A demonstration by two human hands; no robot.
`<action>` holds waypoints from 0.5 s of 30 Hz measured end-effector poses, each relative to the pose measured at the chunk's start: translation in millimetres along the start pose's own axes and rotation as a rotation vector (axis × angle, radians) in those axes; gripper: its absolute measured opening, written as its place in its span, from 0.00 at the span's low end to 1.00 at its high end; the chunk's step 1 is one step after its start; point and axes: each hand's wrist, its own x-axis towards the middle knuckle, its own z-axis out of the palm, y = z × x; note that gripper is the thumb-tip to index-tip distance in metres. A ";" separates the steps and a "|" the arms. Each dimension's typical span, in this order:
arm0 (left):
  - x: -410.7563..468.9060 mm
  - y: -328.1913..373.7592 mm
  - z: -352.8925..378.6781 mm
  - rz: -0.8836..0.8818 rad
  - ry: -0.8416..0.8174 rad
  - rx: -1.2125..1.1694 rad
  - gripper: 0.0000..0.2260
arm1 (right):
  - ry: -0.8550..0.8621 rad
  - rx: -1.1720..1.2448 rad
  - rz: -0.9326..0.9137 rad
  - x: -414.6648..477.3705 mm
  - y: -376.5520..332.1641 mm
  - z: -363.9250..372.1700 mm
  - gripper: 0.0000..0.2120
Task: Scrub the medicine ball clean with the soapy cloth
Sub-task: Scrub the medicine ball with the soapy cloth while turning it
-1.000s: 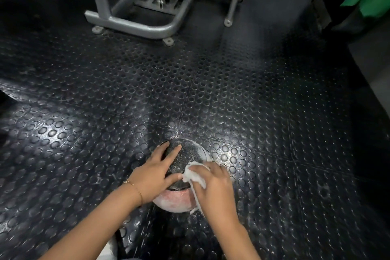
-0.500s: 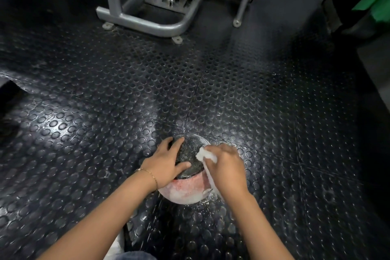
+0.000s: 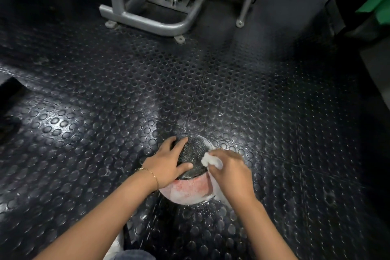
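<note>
The medicine ball [image 3: 191, 155] sits on the studded black floor, dark and textured on top, with a pinkish, soap-smeared lower part [image 3: 185, 189] nearest me. My left hand [image 3: 166, 164] lies over the ball's left side, fingers spread and thumb pressed against its front. My right hand [image 3: 230, 172] grips a white soapy cloth [image 3: 211, 160] and presses it onto the ball's right side. Part of the cloth hangs down below that hand. The ball's left and right flanks are hidden by my hands.
A grey metal gym machine base [image 3: 152, 21] with a slanted leg [image 3: 248, 0] stands at the far end of the rubber floor [image 3: 253, 101]. Dark equipment with a green panel [image 3: 375, 4] fills the upper right. White material [image 3: 117, 245] lies by my knee.
My right hand with the cloth has slid from the ball's front toward its right side. My left hand stays on the ball. The view has shifted slightly.
</note>
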 end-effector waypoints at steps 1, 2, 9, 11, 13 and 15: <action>0.3 0.7 0.2 -0.002 0.003 0.005 0.32 | 0.008 0.003 0.021 4.8 2.2 -0.9 0.13; 0.6 1.1 0.1 -0.004 0.004 0.007 0.32 | 0.017 -0.004 0.036 8.2 3.0 -1.4 0.12; -1.4 4.7 -2.0 0.011 -0.005 0.028 0.32 | 0.009 0.009 0.010 -5.7 0.2 0.6 0.14; -1.7 6.8 -1.2 0.012 -0.001 0.050 0.32 | 0.021 0.026 0.062 3.9 5.5 0.0 0.12; -1.4 7.4 -1.6 0.015 -0.003 0.059 0.32 | 0.032 0.007 0.064 5.6 6.1 -0.1 0.12; -1.4 7.3 -4.1 0.025 -0.019 0.060 0.32 | 0.016 -0.012 0.036 -2.3 5.1 2.8 0.13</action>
